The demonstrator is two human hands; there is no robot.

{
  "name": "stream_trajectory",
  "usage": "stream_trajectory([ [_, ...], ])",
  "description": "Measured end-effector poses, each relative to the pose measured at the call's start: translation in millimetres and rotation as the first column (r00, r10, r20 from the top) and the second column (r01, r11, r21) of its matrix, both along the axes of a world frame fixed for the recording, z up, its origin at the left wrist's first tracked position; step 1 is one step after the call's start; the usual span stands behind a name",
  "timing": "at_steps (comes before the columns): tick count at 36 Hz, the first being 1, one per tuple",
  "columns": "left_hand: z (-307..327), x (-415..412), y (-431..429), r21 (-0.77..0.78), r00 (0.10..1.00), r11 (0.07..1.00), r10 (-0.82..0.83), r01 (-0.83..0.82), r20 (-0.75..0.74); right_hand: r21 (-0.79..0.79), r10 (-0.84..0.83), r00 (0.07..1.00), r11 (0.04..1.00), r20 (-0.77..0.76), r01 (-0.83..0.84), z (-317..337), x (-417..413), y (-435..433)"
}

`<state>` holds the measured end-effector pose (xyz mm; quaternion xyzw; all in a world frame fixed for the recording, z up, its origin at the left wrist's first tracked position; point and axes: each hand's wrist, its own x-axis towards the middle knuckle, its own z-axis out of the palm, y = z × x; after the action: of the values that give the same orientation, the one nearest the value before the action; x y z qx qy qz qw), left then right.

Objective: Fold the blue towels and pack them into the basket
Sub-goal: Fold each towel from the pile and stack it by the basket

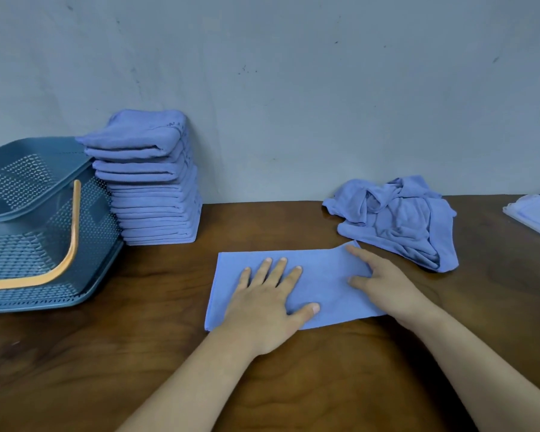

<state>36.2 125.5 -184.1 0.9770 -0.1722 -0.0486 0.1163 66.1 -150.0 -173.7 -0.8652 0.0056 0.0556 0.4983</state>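
Fingers [278,272] of the left hand [262,310] are spread wide, pressed flat on the rectangular blue cloth towel [325,275] lying on the dark brown wooden surface [138,353]. The right hand [387,285] rests on that towel's right end, forefinger and thumb straight, other fingers hidden, so I cannot tell whether it grips. Beyond the towel's left end stands a tall stack of folded blue towels [156,194] beside a dark blue perforated plastic basket with an orange handle [28,244], and just beyond its right end lies a crumpled heap of blue towels [399,219].
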Motion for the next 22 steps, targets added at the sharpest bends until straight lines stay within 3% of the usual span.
stream_trajectory([
  [8, 5.1, -5.6, 94.4, -0.014, 0.976, 0.976, 0.219, -0.219, -0.012, -0.05, 0.008, 1.0, 0.999, 0.017, -0.007, 8.5, -3.0, 1.7],
  [16, 1.0, -11.1, 115.5, -0.308, 0.952, 0.906, 0.307, -0.292, 0.0, -0.107, 0.037, 0.995, 0.994, 0.088, -0.027, 68.0, -2.8, 50.3],
  [22, 1.5, -7.3, 116.2, -0.339, 0.949, 0.891, 0.316, -0.301, -0.013, -0.233, 0.147, 0.988, 0.964, 0.055, -0.13, 105.1, -3.5, 115.9],
])
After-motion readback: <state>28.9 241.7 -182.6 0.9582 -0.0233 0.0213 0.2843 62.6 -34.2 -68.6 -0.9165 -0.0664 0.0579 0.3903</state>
